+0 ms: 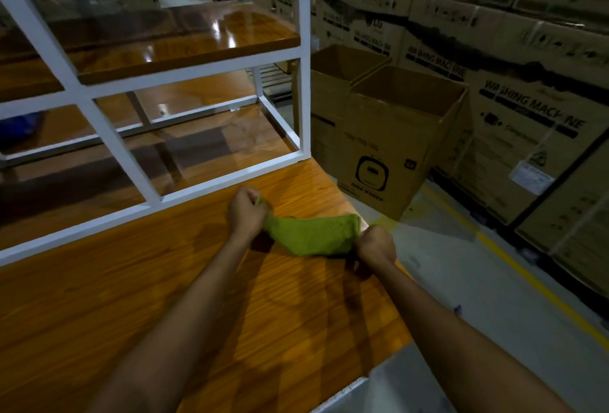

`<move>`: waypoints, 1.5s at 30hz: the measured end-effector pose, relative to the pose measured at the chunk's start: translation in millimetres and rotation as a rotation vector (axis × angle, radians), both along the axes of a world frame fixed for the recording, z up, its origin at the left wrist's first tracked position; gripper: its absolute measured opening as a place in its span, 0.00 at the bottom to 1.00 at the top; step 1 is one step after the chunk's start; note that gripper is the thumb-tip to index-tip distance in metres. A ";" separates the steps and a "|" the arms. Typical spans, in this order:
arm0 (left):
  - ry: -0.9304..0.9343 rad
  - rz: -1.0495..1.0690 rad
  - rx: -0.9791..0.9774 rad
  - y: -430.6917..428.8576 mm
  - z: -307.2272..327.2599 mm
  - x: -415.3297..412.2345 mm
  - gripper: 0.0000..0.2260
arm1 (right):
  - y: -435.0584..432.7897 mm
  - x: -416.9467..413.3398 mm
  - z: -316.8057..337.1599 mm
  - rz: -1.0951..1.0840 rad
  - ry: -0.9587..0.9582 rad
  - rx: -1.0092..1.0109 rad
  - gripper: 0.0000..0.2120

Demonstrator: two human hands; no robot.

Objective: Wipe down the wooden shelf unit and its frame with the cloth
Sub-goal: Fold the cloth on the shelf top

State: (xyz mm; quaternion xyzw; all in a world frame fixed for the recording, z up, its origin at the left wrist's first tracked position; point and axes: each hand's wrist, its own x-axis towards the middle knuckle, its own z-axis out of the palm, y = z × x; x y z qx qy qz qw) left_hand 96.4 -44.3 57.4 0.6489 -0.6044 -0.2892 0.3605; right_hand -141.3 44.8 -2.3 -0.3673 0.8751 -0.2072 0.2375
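We hold the green cloth (313, 234) stretched between both hands. Our left hand (247, 211) is curled tight round one end, and our right hand (375, 244) pinches the other with its fingers closed on the fabric. The cloth seems lifted just off the wooden top (131, 297), near the edge under the right hand. The white frame (204, 189) runs just beyond the left hand.

The cloth is bunched rather than flat, so we judge a pass could miss strips. The right hand is at the board's edge, and a slack pinch there could drop the cloth to the floor, towards the open box (395, 136) beyond it. The left knuckles could also knock the frame.
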 end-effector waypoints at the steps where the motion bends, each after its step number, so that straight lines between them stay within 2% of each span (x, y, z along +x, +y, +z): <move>1: -0.004 -0.048 -0.051 3.6 7.4 -14.3 0.10 | 0.9 -2.6 0.1 0.003 -0.013 -0.014 0.07; 4: -0.061 -0.191 -0.151 23.9 17.9 -63.9 0.11 | 6.3 -11.4 -5.0 0.029 -0.084 -0.091 0.03; 6: -0.148 -0.349 -0.186 41.9 5.9 -100.9 0.11 | 10.8 -15.3 -8.4 0.021 -0.140 -0.164 0.05; 8: -0.271 -0.538 -0.153 58.2 -21.6 -132.7 0.15 | 13.6 -19.0 -10.0 0.012 -0.169 -0.214 0.05; 10: -0.339 -0.634 -0.084 69.8 -48.1 -146.4 0.19 | 14.4 -24.2 -9.6 0.036 -0.168 -0.214 0.03; 13: -0.319 -0.600 -0.156 70.9 -71.6 -133.4 0.17 | 13.7 -34.5 -13.5 0.083 -0.182 -0.227 0.09; 16: -0.435 -0.403 -0.181 56.4 -83.6 -107.9 0.12 | 11.6 -40.7 -17.3 0.078 -0.204 -0.262 0.18; 18: -0.488 -0.264 -0.149 47.8 -86.6 -92.2 0.13 | 8.9 -38.9 -15.2 0.085 -0.223 -0.282 0.22; 21: -0.467 -0.161 -0.049 38.1 -84.6 -78.5 0.15 | 6.5 -33.4 -11.7 0.127 -0.193 -0.268 0.25; 25: -0.437 -0.283 -0.135 26.8 -83.1 -74.0 0.15 | 1.8 -29.9 -6.7 0.151 -0.014 -0.272 0.21; 29: -0.354 -0.572 -0.164 10.2 -69.0 -79.5 0.24 | -3.0 -24.8 6.0 0.235 0.029 -0.400 0.21; 32: -0.168 -0.661 -0.054 2.1 -50.9 -91.5 0.27 | -10.3 -15.0 19.6 0.333 -0.150 -0.454 0.17; 34: 0.017 -0.688 0.052 -5.8 -38.4 -95.6 0.23 | -16.1 -7.7 30.7 0.366 -0.404 -0.488 0.10; 36: 0.100 -0.734 0.138 -16.6 -26.9 -94.7 0.17 | -22.9 -4.3 38.8 0.370 -0.591 -0.497 0.08; 38: 0.046 -0.759 0.221 -30.3 -19.6 -90.9 0.14 | -30.2 -5.3 44.6 0.375 -0.673 -0.500 0.07; 42: -0.174 -0.807 0.375 -56.0 -17.2 -79.4 0.09 | -41.9 -13.4 46.0 0.288 -0.709 -0.491 0.08; 45: -0.382 -0.833 0.435 -69.7 -20.2 -74.5 0.06 | -42.4 -19.9 31.9 0.188 -0.656 -0.454 0.08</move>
